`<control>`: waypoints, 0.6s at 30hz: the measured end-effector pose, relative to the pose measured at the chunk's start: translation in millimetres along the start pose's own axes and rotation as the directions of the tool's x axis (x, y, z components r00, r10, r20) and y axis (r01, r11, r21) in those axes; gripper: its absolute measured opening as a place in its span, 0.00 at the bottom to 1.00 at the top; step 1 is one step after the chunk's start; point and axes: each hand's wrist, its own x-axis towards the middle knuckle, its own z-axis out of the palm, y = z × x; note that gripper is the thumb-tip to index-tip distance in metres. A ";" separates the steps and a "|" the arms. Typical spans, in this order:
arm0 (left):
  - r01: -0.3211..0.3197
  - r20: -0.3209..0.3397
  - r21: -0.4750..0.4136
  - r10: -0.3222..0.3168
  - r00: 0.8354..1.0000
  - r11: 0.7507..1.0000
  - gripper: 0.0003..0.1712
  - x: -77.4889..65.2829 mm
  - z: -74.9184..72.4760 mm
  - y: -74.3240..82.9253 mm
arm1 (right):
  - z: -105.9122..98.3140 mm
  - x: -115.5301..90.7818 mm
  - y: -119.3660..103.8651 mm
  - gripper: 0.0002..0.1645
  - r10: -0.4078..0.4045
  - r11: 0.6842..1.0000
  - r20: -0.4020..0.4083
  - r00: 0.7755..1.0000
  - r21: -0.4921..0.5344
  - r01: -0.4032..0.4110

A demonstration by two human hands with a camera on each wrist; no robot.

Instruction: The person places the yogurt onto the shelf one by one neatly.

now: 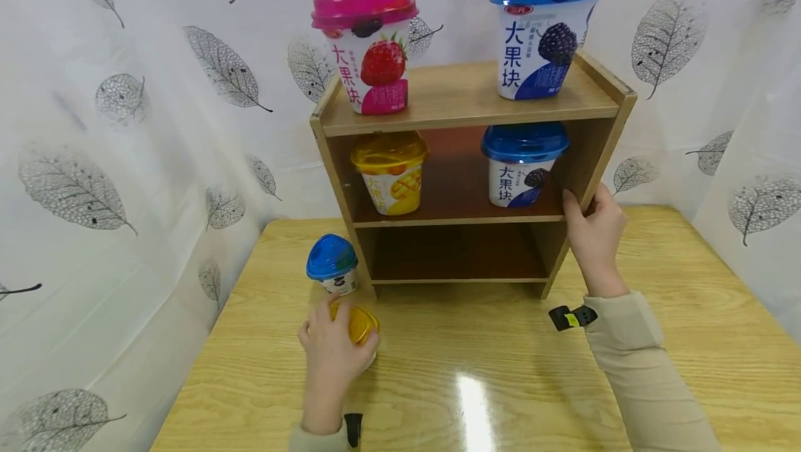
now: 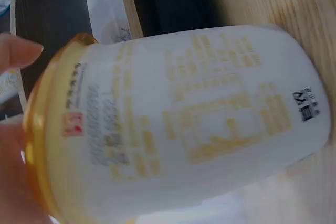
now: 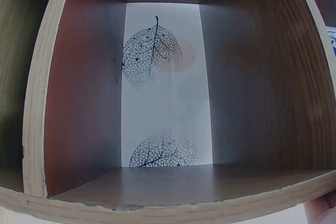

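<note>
My left hand (image 1: 332,344) grips a yogurt cup with a yellow lid (image 1: 363,325) from above, at the table's front left of the shelf. In the left wrist view, the white body of this yogurt cup (image 2: 210,124) fills the picture, its yellow-orange rim beside my fingers. My right hand (image 1: 596,240) holds the right side panel of a small wooden shelf (image 1: 463,219), thumb at its front edge. The right wrist view looks into a bare shelf compartment (image 3: 262,93), with a bit of my hand (image 3: 321,211) at the lower right corner.
A blue-lidded yogurt cup (image 1: 332,264) stands left of the shelf. A pink-lidded cup (image 1: 369,45) and a blue-lidded cup (image 1: 547,28) stand on top. The middle level holds a yellow-lidded cup (image 1: 394,174) and another blue-lidded one (image 1: 522,163). Leaf-patterned cloth (image 1: 156,160) hangs behind.
</note>
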 end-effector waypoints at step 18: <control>0.101 0.078 0.119 -0.111 0.991 0.988 0.27 -1.9 2.2 5.9 | 0.2 -0.3 0.6 0.17 0.016 1.000 0.004 1.000 -0.008 -0.016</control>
